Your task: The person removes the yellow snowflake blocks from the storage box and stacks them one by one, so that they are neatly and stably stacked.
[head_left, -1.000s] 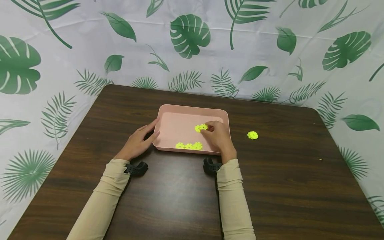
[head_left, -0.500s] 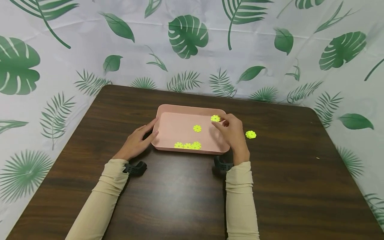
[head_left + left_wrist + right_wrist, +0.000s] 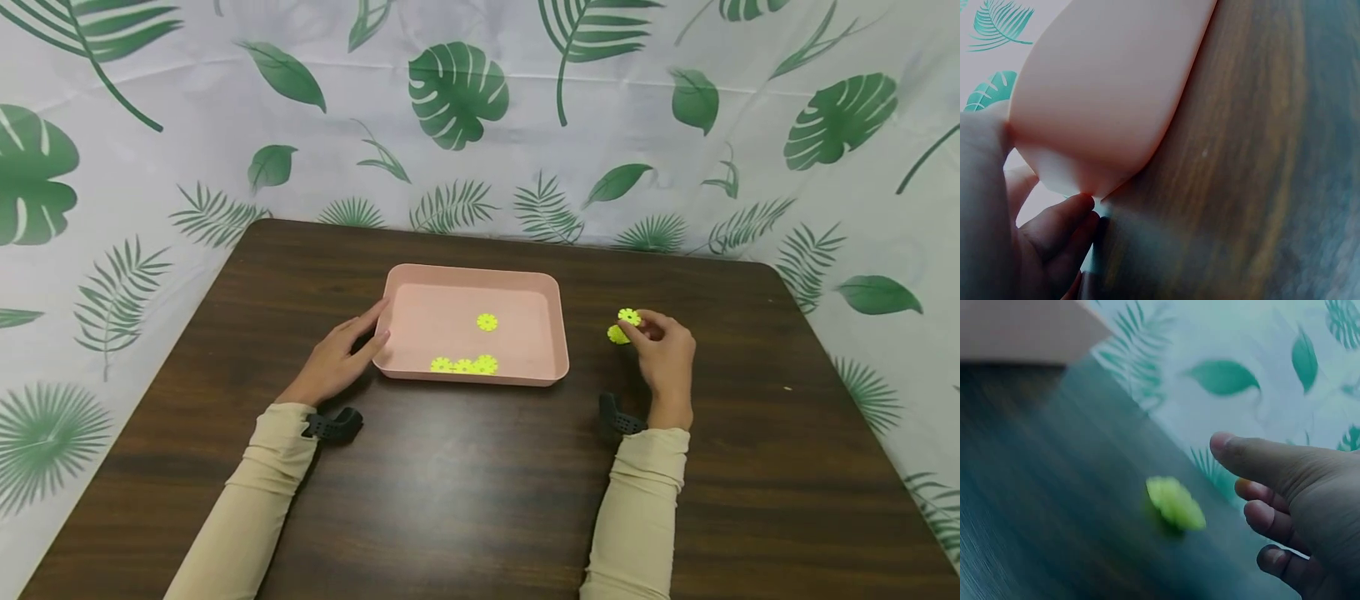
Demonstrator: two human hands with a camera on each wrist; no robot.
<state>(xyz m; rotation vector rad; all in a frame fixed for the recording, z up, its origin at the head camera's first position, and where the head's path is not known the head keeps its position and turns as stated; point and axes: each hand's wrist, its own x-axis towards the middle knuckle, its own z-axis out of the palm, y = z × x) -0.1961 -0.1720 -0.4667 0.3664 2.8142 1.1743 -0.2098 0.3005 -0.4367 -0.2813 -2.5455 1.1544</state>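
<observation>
In the head view my right hand (image 3: 666, 358) pinches a yellow-green flower-shaped disc (image 3: 629, 317) between thumb and fingers, right of the tray. Just below it, overlapped in this view, similar flower-shaped discs (image 3: 617, 335) lie on the table. The right wrist view shows blurred yellow-green discs (image 3: 1175, 503) on the table; my thumb mostly hides the held one. My left hand (image 3: 335, 360) rests against the left end of a pink rectangular tray (image 3: 517, 279), fingers extended. The left wrist view shows its fingertips (image 3: 1085, 203) at the tray's outer wall.
Inside the tray, one flower disc (image 3: 487, 322) lies near the middle and several discs (image 3: 463, 367) line the front wall. The dark wood table (image 3: 450, 483) ends at a white leaf-print cloth (image 3: 322, 158) behind. A tiny pale speck (image 3: 787, 388) lies at right.
My right hand has lifted a flower disc out of the tray and carried it right, over the tray's edge, to the discs on the table. My left hand has stayed at the tray.
</observation>
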